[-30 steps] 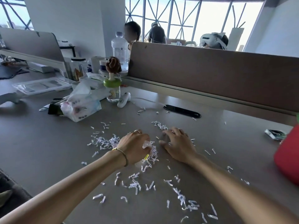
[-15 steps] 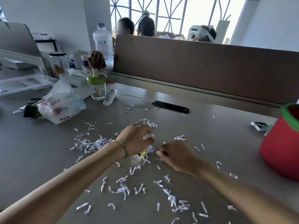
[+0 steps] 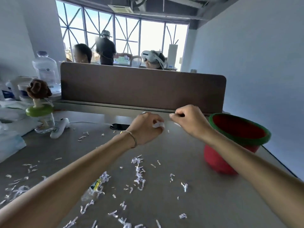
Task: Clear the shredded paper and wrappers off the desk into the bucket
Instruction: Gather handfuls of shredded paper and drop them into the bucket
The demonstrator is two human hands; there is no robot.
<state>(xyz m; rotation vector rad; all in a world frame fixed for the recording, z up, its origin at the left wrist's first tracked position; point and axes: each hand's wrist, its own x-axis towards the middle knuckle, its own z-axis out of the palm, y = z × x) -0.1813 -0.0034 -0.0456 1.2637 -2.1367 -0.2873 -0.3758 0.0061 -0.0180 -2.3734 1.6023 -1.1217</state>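
The left hand (image 3: 145, 129) has its fingers curled round a small crumpled wad of white paper scraps (image 3: 158, 125). The right hand (image 3: 189, 120) pinches a thin pale sliver between thumb and forefinger; it is too blurred to name. Just right of that hand stands the round red bucket (image 3: 227, 160) with its green rim. Below both hands, curly white paper strips (image 3: 139, 175) litter the smooth grey table (image 3: 213, 203). A clear crinkled wrapper (image 3: 93, 188) lies among them, partly hidden by the left forearm.

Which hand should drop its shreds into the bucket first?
Right. The right hand pinches shreds beside the bucket rim; the left hand, gripping shreds, is farther from it.
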